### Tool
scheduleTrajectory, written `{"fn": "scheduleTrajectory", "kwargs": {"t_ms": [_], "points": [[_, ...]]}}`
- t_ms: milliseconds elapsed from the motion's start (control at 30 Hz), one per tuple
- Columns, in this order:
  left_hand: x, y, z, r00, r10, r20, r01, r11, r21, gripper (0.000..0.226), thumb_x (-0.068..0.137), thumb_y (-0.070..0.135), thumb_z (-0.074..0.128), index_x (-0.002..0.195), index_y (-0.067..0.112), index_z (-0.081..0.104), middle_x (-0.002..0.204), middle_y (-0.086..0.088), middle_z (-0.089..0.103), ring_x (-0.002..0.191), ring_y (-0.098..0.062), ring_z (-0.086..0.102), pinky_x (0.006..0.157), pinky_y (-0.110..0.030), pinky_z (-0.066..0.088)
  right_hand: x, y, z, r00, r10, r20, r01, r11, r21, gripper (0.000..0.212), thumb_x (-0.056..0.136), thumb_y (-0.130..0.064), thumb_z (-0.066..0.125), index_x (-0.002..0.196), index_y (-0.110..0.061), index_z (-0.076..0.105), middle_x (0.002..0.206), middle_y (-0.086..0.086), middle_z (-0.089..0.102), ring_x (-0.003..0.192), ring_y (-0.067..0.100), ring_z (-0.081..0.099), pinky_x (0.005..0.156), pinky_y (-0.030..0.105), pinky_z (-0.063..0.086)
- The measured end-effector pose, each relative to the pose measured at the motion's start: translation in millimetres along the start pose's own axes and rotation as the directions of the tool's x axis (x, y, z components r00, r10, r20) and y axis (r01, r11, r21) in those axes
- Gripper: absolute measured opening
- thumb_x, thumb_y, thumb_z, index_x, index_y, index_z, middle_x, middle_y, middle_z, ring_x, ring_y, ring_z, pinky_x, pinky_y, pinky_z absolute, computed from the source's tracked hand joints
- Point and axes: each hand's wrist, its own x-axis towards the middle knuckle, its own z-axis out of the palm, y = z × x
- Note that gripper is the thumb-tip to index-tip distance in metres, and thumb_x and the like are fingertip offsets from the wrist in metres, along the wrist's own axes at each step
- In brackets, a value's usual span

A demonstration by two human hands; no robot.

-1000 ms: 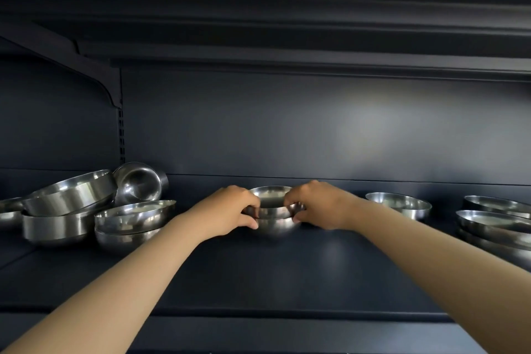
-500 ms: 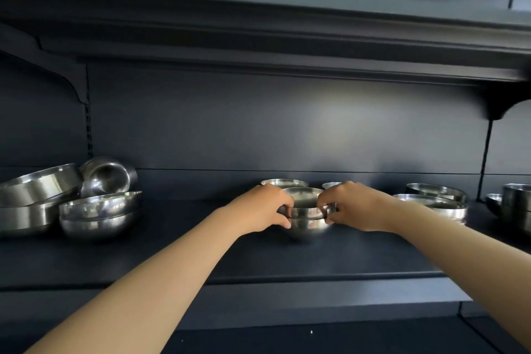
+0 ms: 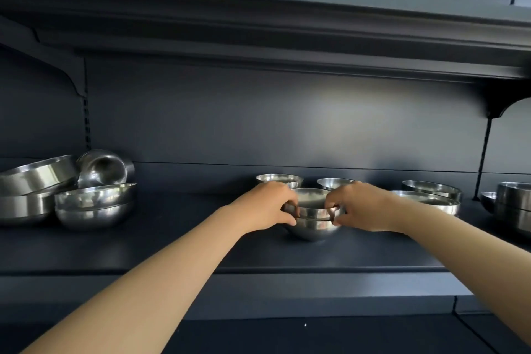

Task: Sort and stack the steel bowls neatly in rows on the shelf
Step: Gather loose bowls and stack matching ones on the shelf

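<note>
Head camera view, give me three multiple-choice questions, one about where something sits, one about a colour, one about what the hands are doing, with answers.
1. Where does the tipped bowl, lying on its side, sit?
A. at the left, behind the jumbled bowls
B. at the far right
C. between the hands

2. What colour is the shelf?
A. white
B. dark grey
C. red

3. What are the left hand and right hand doing?
A. hanging idle
B. pressing flat on the shelf
C. gripping the nested bowls from either side

Answers: 1 A, its mouth faces the camera beside the left pile. 2 B, board and back panel are dark grey. 3 C, fingers curl over the rims on both sides.
</note>
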Motion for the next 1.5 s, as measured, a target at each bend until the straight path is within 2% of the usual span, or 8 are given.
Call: {"fn": "scheduleTrajectory", "kwargs": {"t_ms": [167, 567, 700, 900, 1067, 1267, 1400, 1500], "points": [[-27.5, -19.8, -18.8, 0.992, -0.010, -0.127, 0.009, 1.000, -0.010, 0.024, 0.082, 0.028, 0.069, 0.105, 0.023, 0.063, 0.098, 0.009, 0.055, 0.069, 0.004, 0.047, 0.059, -0.010, 0.032, 12.7, -33.5, -17.3, 0.988, -0.062, -0.141, 0.081, 0.988, 0.133, 0.010, 0.081, -0.037, 0.068, 0.088, -0.030, 0.066, 0.076, -0.023, 0.061, 0.066, -0.010, 0.051, 0.062, 0.002, 0.036], [-153.5, -147.2, -109.5, 0.956, -0.205, -0.211, 0.232, 0.966, 0.113, 0.027, 0.080, 0.031, 0.072, 0.104, 0.023, 0.066, 0.099, 0.011, 0.056, 0.066, 0.008, 0.043, 0.059, -0.009, 0.033, 115.2, -212.4, -8.7, 0.929, -0.315, -0.195, 0.359, 0.895, 0.265, 0.021, 0.086, -0.028, 0.065, 0.107, -0.024, 0.064, 0.096, -0.019, 0.053, 0.068, -0.026, 0.043, 0.062, 0.002, 0.032], [-196.0, -199.4, -139.4, 0.936, -0.264, -0.233, 0.295, 0.950, 0.105, 0.031, 0.077, 0.033, 0.074, 0.105, 0.023, 0.066, 0.097, 0.015, 0.058, 0.064, 0.010, 0.044, 0.058, -0.008, 0.031, 147.1, -260.5, -7.2, 0.934, -0.270, -0.235, 0.336, 0.888, 0.314, 0.034, 0.088, -0.026, 0.063, 0.121, -0.025, 0.057, 0.107, -0.015, 0.047, 0.066, -0.014, 0.041, 0.073, 0.015, 0.031], [-216.1, -241.9, -146.1, 0.945, -0.326, -0.015, 0.326, 0.945, -0.025, 0.013, 0.082, 0.033, 0.070, 0.095, 0.031, 0.065, 0.053, 0.032, 0.057, 0.040, 0.006, 0.053, 0.038, -0.006, 0.033, 179.2, -301.4, -1.6, 0.961, -0.230, -0.156, 0.269, 0.912, 0.311, 0.031, 0.089, -0.019, 0.059, 0.120, -0.022, 0.060, 0.116, -0.003, 0.056, 0.073, 0.001, 0.043, 0.076, 0.021, 0.033], [-211.6, -253.3, -139.5, 0.957, -0.289, -0.013, 0.289, 0.957, -0.010, 0.010, 0.084, 0.024, 0.068, 0.078, 0.032, 0.065, 0.055, 0.019, 0.055, 0.046, 0.009, 0.055, 0.043, -0.004, 0.035, 187.8, -311.8, 3.7, 0.977, -0.204, -0.053, 0.211, 0.933, 0.290, 0.019, 0.089, -0.015, 0.057, 0.106, -0.017, 0.065, 0.098, -0.003, 0.061, 0.084, 0.011, 0.052, 0.077, 0.024, 0.041], [-210.0, -257.5, -139.7, 0.977, -0.204, -0.059, 0.210, 0.969, 0.127, 0.012, 0.084, 0.029, 0.067, 0.094, 0.028, 0.072, 0.077, 0.024, 0.065, 0.063, 0.012, 0.050, 0.055, -0.008, 0.030, 192.0, -315.6, 9.9, 0.974, -0.211, -0.085, 0.223, 0.957, 0.186, 0.013, 0.088, -0.014, 0.056, 0.097, -0.018, 0.065, 0.099, 0.001, 0.067, 0.087, 0.020, 0.058, 0.075, 0.028, 0.044], [-209.7, -262.0, -137.4, 0.980, -0.194, -0.037, 0.197, 0.976, 0.096, 0.008, 0.084, 0.029, 0.067, 0.091, 0.027, 0.071, 0.056, 0.042, 0.052, 0.066, 0.030, 0.044, 0.050, -0.011, 0.033, 193.4, -313.6, 10.4, 0.970, -0.229, -0.087, 0.242, 0.952, 0.189, 0.015, 0.089, -0.013, 0.054, 0.096, -0.019, 0.065, 0.097, -0.001, 0.066, 0.082, 0.016, 0.054, 0.073, 0.026, 0.040], [-213.6, -266.0, -138.6, 0.974, -0.225, 0.000, 0.224, 0.971, 0.088, 0.012, 0.077, 0.035, 0.073, 0.087, 0.032, 0.067, 0.064, 0.023, 0.057, 0.062, 0.015, 0.052, 0.049, -0.011, 0.035, 194.5, -312.0, 10.1, 0.966, -0.245, -0.085, 0.258, 0.942, 0.214, 0.014, 0.088, -0.016, 0.056, 0.099, -0.019, 0.064, 0.099, -0.002, 0.066, 0.083, 0.014, 0.054, 0.073, 0.024, 0.039]]}}
